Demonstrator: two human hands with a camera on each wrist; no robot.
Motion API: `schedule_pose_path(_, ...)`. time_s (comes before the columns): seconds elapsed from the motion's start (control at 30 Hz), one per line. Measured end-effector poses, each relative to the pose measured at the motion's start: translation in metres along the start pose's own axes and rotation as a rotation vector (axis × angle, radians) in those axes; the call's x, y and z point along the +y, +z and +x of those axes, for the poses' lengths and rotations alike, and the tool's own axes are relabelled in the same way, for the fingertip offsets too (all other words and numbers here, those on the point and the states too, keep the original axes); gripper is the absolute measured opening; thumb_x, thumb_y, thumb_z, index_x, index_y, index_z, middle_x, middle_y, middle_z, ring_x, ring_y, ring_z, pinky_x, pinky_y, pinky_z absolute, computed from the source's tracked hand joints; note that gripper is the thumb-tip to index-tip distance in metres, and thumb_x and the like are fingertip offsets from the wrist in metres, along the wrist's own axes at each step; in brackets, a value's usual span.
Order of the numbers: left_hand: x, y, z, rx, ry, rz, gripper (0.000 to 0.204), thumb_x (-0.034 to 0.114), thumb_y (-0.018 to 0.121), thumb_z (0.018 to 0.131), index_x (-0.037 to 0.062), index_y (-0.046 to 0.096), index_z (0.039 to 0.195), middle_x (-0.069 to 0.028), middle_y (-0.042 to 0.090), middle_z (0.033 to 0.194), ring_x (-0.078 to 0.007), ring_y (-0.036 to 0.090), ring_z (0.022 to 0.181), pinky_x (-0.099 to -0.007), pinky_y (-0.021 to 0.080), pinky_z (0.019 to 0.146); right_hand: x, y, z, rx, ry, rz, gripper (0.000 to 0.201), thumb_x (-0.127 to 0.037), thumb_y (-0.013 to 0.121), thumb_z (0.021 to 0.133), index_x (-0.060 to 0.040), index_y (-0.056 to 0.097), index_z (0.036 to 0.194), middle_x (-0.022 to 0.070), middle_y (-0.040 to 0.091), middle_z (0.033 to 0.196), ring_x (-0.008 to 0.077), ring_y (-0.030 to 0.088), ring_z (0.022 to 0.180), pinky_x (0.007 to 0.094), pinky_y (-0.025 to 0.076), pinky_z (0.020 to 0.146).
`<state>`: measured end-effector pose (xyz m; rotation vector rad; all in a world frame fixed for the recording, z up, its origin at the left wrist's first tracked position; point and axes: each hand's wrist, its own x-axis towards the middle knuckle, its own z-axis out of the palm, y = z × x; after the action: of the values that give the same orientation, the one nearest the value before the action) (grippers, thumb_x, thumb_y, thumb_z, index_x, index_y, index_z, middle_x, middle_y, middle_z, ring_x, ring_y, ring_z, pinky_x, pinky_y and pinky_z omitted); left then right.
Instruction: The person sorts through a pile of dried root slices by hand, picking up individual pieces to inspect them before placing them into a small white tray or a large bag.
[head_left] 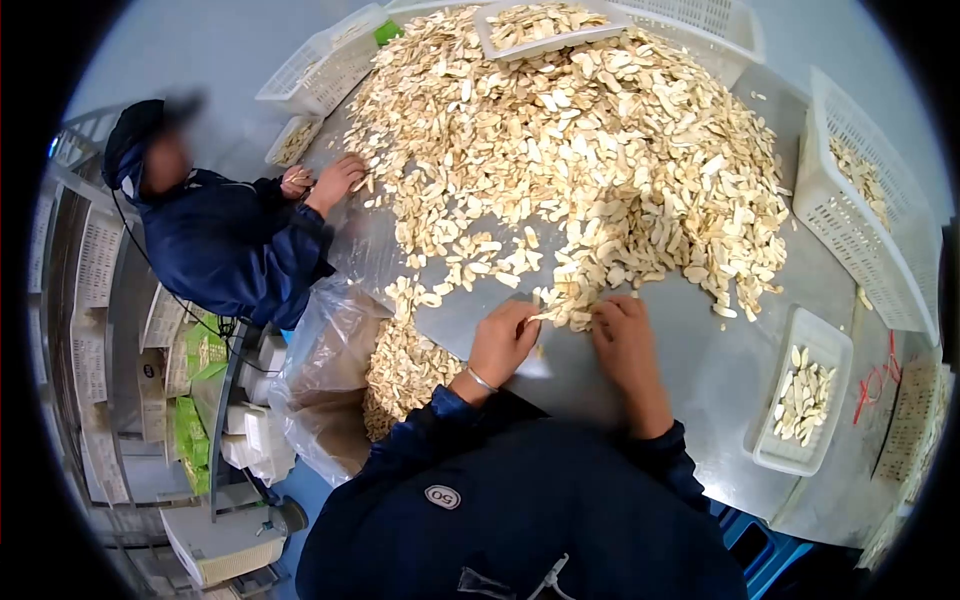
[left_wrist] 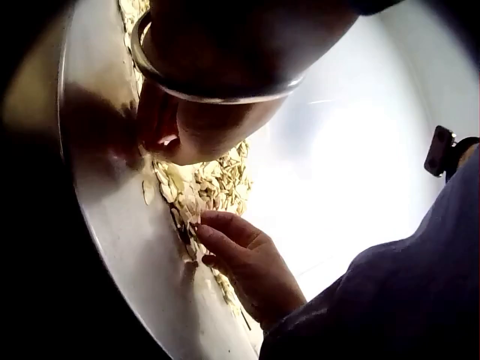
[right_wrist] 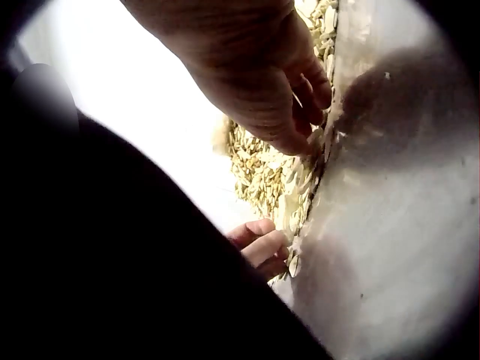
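Pale dried slices form a large pile (head_left: 560,140) on the metal table. My left hand (head_left: 503,343), with a bracelet (head_left: 482,380) at its wrist, is at the near edge of the pile; its thumb and fingers pinch a pale slice (head_left: 541,317). Close by on the right, my right hand (head_left: 627,345) has loosely bent fingers touching the slices at the same edge. The right wrist view shows a gap between the thumb and fingers of that right hand (right_wrist: 289,105). In the left wrist view, the left hand (left_wrist: 199,124) is mostly in shadow.
A white tray (head_left: 839,390) with some slices stands at the right, near a tall white basket (head_left: 900,270) and red string (head_left: 868,390). At the left, a plastic-lined container (head_left: 320,370) holds more slices. Another person (head_left: 220,240) works at the pile's left side.
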<state>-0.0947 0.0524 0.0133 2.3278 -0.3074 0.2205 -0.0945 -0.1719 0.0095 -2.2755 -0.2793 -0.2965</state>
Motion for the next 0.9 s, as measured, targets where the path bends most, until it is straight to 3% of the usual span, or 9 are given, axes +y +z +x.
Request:
schedule_pose_path(0.17, -0.01, 0.0, -0.001, -0.023, -0.231, -0.293, 0.011, 0.004, 0.072, 0.088, 0.0033, 0.069, 0.099, -0.0094, 0.064, 0.084, -0.0196, 0.062, 0.065, -0.0318, 0.049, 0.058, 0.008, -0.001, 0.003, 0.001, 0.073, 0.059, 0.025, -0.005, 0.075, 0.081, -0.0058, 0.069, 0.105, 0.0121, 0.066, 0.099, 0.0346, 0.062, 0.098, 0.0423, 0.052, 0.084)
schedule_pose_path(0.37, 0.002, 0.0, 0.01, 0.043, -0.072, -0.095, 0.019, 0.003, 0.072, 0.088, 0.0014, 0.068, 0.106, -0.0114, 0.066, 0.097, -0.0187, 0.061, 0.065, -0.0299, 0.049, 0.059, 0.011, -0.006, 0.002, -0.043, 0.068, 0.018, 0.02, -0.009, 0.076, 0.082, -0.0086, 0.072, 0.101, 0.0113, 0.067, 0.094, 0.0333, 0.064, 0.092, 0.0427, 0.053, 0.078)
schedule_pose_path(0.5, 0.023, 0.01, 0.016, -0.068, -0.02, -0.177, 0.028, 0.004, 0.072, 0.088, 0.0043, 0.068, 0.115, -0.0126, 0.066, 0.111, -0.0196, 0.063, 0.068, -0.0314, 0.051, 0.062, 0.021, -0.004, 0.0, -0.011, 0.097, 0.084, 0.019, -0.009, 0.075, 0.084, -0.0082, 0.073, 0.104, 0.0129, 0.067, 0.089, 0.0338, 0.065, 0.086, 0.0431, 0.053, 0.073)
schedule_pose_path(0.63, 0.032, 0.023, 0.02, -0.128, 0.018, -0.108, 0.029, 0.006, 0.072, 0.087, 0.0064, 0.067, 0.116, -0.0113, 0.064, 0.113, -0.0257, 0.066, 0.075, -0.0355, 0.054, 0.066, 0.019, -0.008, 0.0, 0.06, 0.193, 0.232, 0.018, -0.007, 0.072, 0.088, -0.006, 0.072, 0.106, 0.0144, 0.068, 0.09, 0.0354, 0.067, 0.081, 0.0426, 0.054, 0.07)
schedule_pose_path(0.73, 0.033, 0.028, 0.024, -0.168, 0.092, -0.012, 0.03, 0.007, 0.072, 0.087, 0.0081, 0.066, 0.116, -0.011, 0.064, 0.113, -0.032, 0.067, 0.082, -0.0394, 0.055, 0.071, 0.014, -0.018, 0.003, 0.036, 0.244, 0.183, 0.018, -0.005, 0.069, 0.09, -0.0044, 0.071, 0.108, 0.0151, 0.069, 0.094, 0.0357, 0.068, 0.082, 0.0417, 0.054, 0.072)
schedule_pose_path(0.8, 0.033, 0.028, 0.027, -0.161, 0.144, 0.048, 0.029, 0.009, 0.072, 0.087, 0.0093, 0.066, 0.115, -0.0113, 0.063, 0.113, -0.0354, 0.067, 0.086, -0.0417, 0.056, 0.073, 0.015, -0.013, 0.003, 0.141, 0.249, 0.189, 0.019, -0.003, 0.068, 0.09, -0.0045, 0.07, 0.109, 0.0152, 0.069, 0.095, 0.0355, 0.068, 0.081, 0.0416, 0.054, 0.072)
schedule_pose_path(0.9, 0.037, 0.025, 0.028, -0.175, 0.104, 0.089, 0.025, 0.008, 0.073, 0.088, 0.006, 0.067, 0.113, -0.0132, 0.066, 0.108, -0.0334, 0.067, 0.082, -0.0399, 0.055, 0.071, 0.012, -0.014, 0.004, 0.207, 0.237, 0.171, 0.026, -0.001, 0.067, 0.09, -0.0047, 0.069, 0.116, 0.0146, 0.07, 0.094, 0.0306, 0.069, 0.076, 0.0368, 0.055, 0.069)
